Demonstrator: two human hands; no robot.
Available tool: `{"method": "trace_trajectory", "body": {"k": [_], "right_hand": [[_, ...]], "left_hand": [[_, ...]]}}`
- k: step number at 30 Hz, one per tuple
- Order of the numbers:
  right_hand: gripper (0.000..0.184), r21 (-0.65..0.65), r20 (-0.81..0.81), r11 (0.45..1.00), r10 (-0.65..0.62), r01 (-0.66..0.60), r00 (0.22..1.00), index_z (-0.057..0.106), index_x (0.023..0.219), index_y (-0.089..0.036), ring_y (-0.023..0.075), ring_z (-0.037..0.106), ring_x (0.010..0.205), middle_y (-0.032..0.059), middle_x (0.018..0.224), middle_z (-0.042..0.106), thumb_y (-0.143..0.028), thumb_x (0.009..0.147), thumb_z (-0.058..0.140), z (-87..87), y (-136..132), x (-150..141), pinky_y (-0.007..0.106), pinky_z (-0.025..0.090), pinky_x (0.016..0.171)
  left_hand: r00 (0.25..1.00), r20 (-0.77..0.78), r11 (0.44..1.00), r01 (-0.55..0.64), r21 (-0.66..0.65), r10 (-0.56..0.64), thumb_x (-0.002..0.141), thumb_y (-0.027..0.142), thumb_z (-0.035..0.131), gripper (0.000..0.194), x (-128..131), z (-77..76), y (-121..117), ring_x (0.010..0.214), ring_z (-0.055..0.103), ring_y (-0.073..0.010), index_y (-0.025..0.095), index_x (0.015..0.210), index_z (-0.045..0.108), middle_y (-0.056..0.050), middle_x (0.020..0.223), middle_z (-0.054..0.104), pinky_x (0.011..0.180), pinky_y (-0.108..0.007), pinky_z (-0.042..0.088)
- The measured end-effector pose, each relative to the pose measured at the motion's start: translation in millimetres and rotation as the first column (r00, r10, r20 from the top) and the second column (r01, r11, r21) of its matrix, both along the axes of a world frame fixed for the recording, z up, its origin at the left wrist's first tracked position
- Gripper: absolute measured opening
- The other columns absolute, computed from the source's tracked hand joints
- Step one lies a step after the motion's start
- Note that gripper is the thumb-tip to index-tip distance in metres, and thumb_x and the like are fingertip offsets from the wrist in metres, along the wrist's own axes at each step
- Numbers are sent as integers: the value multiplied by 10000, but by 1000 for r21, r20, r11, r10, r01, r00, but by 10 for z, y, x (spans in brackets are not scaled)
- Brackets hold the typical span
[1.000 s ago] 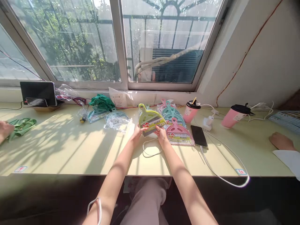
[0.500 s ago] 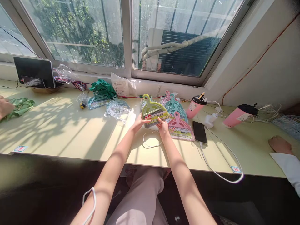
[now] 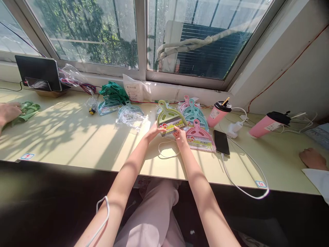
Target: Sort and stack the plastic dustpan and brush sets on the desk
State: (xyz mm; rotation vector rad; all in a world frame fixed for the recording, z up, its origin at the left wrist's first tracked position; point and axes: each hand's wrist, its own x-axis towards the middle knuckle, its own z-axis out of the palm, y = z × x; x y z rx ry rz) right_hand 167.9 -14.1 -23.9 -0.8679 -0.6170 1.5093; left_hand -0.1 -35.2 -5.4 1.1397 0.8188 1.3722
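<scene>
Between my two hands I hold a green mini dustpan and brush set (image 3: 168, 115), raised off the table with its handle pointing away from me. My left hand (image 3: 153, 132) grips its lower left corner, and my right hand (image 3: 180, 135) its lower right edge, thumbs on the printed label. Just right of it lies a pink dustpan set (image 3: 199, 137) with a similar label. Behind that are blue-green dustpan sets (image 3: 197, 116) and another pink one (image 3: 185, 103), partly overlapped. To the left, more blue dustpan sets (image 3: 130, 112) lie with crumpled clear wrap.
A black phone (image 3: 221, 142) on a white cable, a white charger (image 3: 234, 129) and two pink cups (image 3: 218, 115) stand right. A green cloth bundle (image 3: 114, 92), small tape measure (image 3: 92, 110) and tablet (image 3: 38, 73) are left. Other people's hands (image 3: 313, 158) rest at both ends.
The green dustpan set stays in both my hands, tipped slightly flatter. The whole view has shifted a little. At the far left, another person's hand has moved over the green leafy-looking strips.
</scene>
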Motion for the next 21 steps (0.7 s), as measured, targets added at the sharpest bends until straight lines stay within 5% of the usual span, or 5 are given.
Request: {"method": "trace_trajectory", "body": {"k": [6,10,13,15,21], "right_hand": [[257,0,6,999,-40,40,999,684,847,-201,188,784,801,7,800,800,-112,660,837,7,10,3,273,657,709],[261,22,-18,997,-69,69,997,678,836,-198,172,779,782,5,791,794,-116,663,856,15,15,39,240,648,670],[290,12,-24,996,-83,83,996,681,834,-195,180,780,771,6,786,796,-137,646,895,12,21,69,245,648,640],[313,5,-33,997,-78,78,996,687,827,-195,186,780,771,4,779,796,-152,629,925,13,22,82,256,654,639],[283,-27,-49,994,-104,103,993,696,790,-196,164,761,715,-10,740,782,-160,656,942,56,9,78,237,629,594]], "left_hand": [[999,-35,1000,14,-21,-15,540,277,985,748,-42,-27,32,1224,663,-457,144,1228,723,-214,1233,752,1072,-565,512],[944,-86,947,-320,-23,317,765,436,888,716,-267,-52,108,1462,496,-427,177,1381,632,-228,1457,630,1168,-544,432],[636,-405,727,-677,116,656,852,290,787,676,-480,-82,112,1606,293,-376,179,1481,565,-223,1621,489,1301,-519,251],[338,-704,652,-722,232,624,886,180,673,527,-574,-100,81,1575,366,-358,192,1412,645,-199,1580,555,1331,-526,191],[27,-903,774,-527,351,429,884,39,534,314,-638,-22,-19,1431,553,-322,207,889,799,-133,1126,805,1357,-609,-48]]}}
